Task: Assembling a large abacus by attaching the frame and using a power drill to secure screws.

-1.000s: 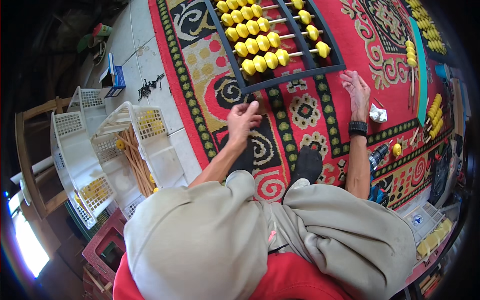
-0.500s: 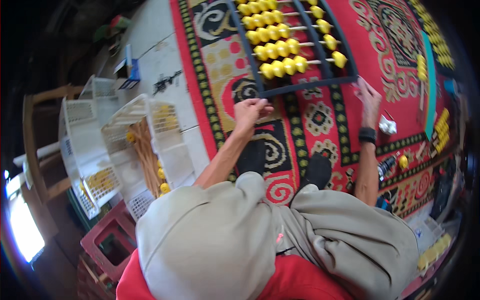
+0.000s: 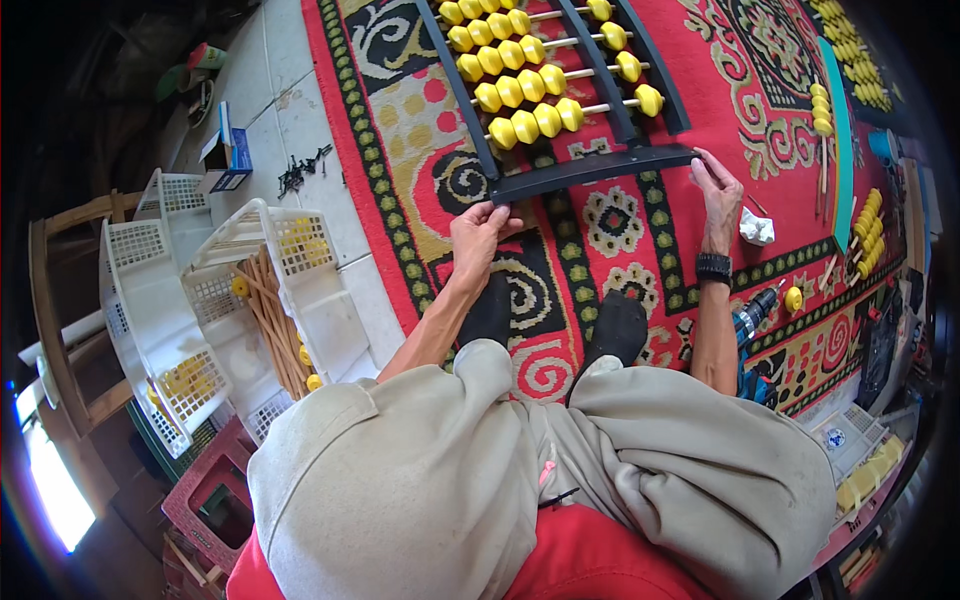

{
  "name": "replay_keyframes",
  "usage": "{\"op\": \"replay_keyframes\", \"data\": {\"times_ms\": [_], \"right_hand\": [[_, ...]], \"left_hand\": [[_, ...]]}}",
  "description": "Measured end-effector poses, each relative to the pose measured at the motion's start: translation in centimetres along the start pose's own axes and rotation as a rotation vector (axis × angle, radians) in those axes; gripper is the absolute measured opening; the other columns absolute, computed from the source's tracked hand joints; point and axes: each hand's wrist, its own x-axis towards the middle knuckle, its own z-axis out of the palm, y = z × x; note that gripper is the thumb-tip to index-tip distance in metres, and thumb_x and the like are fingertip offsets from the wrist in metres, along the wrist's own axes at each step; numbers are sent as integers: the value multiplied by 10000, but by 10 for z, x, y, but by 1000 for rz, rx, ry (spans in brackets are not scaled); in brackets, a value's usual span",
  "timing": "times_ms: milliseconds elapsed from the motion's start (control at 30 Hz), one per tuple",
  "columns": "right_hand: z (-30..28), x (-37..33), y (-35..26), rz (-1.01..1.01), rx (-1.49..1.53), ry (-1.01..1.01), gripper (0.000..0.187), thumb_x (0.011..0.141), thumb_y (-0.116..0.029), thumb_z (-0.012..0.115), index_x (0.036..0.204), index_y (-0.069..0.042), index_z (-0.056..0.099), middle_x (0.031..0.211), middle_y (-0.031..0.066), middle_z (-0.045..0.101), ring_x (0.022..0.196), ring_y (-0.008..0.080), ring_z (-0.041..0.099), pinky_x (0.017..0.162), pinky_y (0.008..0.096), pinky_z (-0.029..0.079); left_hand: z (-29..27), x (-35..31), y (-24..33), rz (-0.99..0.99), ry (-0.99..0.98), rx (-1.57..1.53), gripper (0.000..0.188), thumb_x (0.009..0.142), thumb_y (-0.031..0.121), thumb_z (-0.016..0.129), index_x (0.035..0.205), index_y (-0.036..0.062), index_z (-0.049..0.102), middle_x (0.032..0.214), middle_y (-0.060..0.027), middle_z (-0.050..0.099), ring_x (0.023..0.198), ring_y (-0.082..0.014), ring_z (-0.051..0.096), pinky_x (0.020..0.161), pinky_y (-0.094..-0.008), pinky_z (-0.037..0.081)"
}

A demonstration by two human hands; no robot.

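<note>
A dark bead frame, like an abacus, lies on the patterned carpet (image 3: pixel 660 30) in front of me, with yellow beads (image 3: pixel 547 120) on pale rods between black rails (image 3: pixel 463 105). Across its near end I hold a black end bar (image 3: pixel 590 172). My left hand (image 3: pixel 478 238) pinches the bar's left end. My right hand (image 3: pixel 716 195) has its fingers at the right end. A narrow gap shows between the bar and the ends of the middle and right rails. At the left rail the bar lies very close; contact there I cannot tell.
White plastic baskets (image 3: pixel 345 310) with wooden sticks (image 3: pixel 272 320) and yellow beads stand at my left. Black screws (image 3: pixel 303 172) lie by a blue box (image 3: pixel 230 160). A cordless drill (image 3: pixel 755 315), crumpled white paper (image 3: pixel 757 228) and a green strip (image 3: pixel 843 150) are at right.
The end bar, which met the rails' ends, now sits slightly apart from the middle and right ones and shows its broad face. Both hands remain at its ends. The whole view has shifted somewhat.
</note>
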Motion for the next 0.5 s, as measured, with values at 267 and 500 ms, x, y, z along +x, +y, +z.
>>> {"op": "replay_keyframes", "data": {"times_ms": [267,500], "right_hand": [[-37,-57,19,-22,-64,43,254,891,-114,680,1123,-13,705,955,38,708,855,91,650,775,233,538],[-45,-64,9,9,-293,72,302,853,-195,731,1094,-14,709,985,79,730,909,133,664,825,273,515]], "left_hand": [[-17,-43,-10,91,-24,674,175,864,120,712,996,7,729,803,-12,692,701,-82,625,635,-238,496],[-5,-42,16,212,-272,1094,488,707,366,839,986,-17,721,833,-105,711,697,-167,646,652,-312,509]]}}
